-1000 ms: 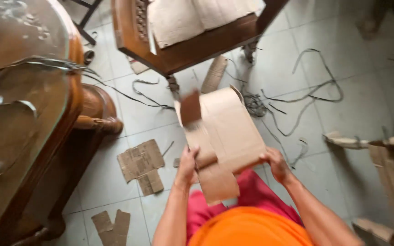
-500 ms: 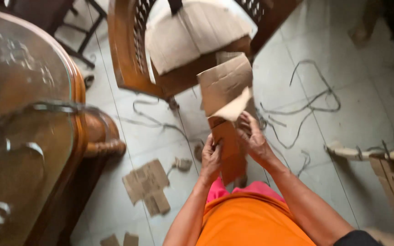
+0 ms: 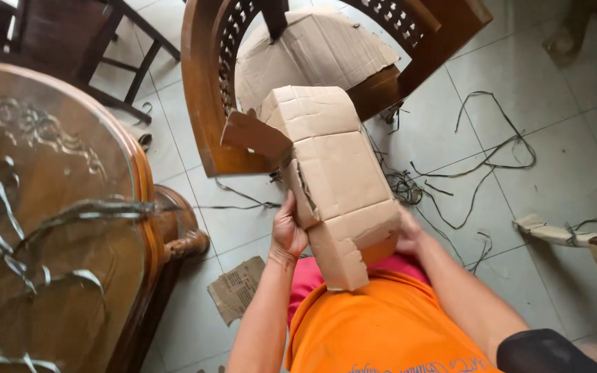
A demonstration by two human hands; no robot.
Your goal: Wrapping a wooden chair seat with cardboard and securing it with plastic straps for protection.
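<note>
Worktop [image 3: 57, 228], glass top, at left; chair [image 3: 205, 103] ahead, flat cardboard [image 3: 326, 48] on seat. Box [image 3: 333, 173] held over lap, long axis running away toward chair, torn flap up-left. Left hand [image 3: 288, 235] closed on box's left edge; right hand [image 3: 405, 235] grips right lower edge, fingers hidden. Both equally near. Scrap [image 3: 236, 287] on floor.

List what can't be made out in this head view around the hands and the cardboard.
- Right hand: fingers hidden behind the folded cardboard piece; its grip cannot be told.
- Left hand: fingertips tucked behind the cardboard's edge.
- Underside of the cardboard: faces away from the camera.
- Wooden chair: top cut off by the frame edge; seat covered by flat cardboard.
- Cardboard scrap on the floor: print too small.
</note>
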